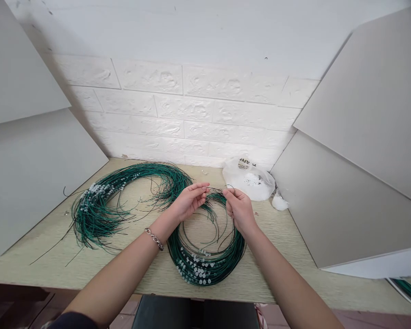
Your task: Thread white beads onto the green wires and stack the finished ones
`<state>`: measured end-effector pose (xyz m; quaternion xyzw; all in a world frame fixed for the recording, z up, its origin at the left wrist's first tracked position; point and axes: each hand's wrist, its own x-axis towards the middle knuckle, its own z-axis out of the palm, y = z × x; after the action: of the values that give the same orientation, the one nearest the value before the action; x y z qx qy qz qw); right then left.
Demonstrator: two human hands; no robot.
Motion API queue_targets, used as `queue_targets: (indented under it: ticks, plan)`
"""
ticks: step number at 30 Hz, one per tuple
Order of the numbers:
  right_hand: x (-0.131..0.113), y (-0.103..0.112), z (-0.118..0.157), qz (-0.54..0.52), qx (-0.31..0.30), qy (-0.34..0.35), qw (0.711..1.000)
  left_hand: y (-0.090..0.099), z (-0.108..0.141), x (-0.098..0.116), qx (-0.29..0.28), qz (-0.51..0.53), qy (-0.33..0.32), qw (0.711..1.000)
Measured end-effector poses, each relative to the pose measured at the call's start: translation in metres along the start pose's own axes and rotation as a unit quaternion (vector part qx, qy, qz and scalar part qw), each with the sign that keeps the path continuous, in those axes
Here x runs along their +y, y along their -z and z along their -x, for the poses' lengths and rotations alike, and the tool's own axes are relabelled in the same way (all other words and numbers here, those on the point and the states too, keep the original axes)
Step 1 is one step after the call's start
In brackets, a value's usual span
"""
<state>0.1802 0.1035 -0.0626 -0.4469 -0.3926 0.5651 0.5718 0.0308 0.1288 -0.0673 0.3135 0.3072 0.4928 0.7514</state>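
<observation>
My left hand [192,200] and my right hand [240,209] are raised close together over the far rim of a round coil of thin green and dark wires [226,269]. The fingertips of each hand are pinched on a thin dark wire, whose fine ends show between and above them. Whether both hold the same strand is too fine to make out. Clustered along the coil's near side are small white beads or caps [200,273]. Left of my left hand lies a looser, curved bundle of green wires [101,224], also carrying small white pieces and with many stray ends.
Behind my right hand sits a clear plastic bag [265,187] with small white pieces, beside a smaller white packet [280,202]. Grey-white panels [37,169] [356,201] flank the wooden table [260,285]. A white brick-patterned wall [192,109] stands behind. More green wire [409,292] shows at the lower right.
</observation>
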Motion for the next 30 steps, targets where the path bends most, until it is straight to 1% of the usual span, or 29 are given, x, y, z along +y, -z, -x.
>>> queue_targets:
  ticks: [5, 14, 18, 30]
  plan:
    - [-0.0001, 0.0, 0.0001, -0.005, 0.003, 0.005, 1.0, -0.0008, -0.0001, 0.0005, 0.001, 0.003, -0.007, 1.0]
    - [0.0003, 0.0009, 0.0003, -0.003, 0.001, 0.024, 1.0, 0.0014, -0.0009, -0.0007, -0.023, -0.006, -0.009, 1.0]
    - [0.0016, 0.0013, 0.0004, -0.001, 0.005, 0.035, 0.999, 0.0014, -0.0011, -0.001, -0.015, -0.015, -0.012, 1.0]
    - [0.0018, 0.0019, 0.0004, 0.018, 0.0, 0.035, 0.999, -0.0009, -0.002, 0.0004, 0.011, -0.055, -0.005, 0.998]
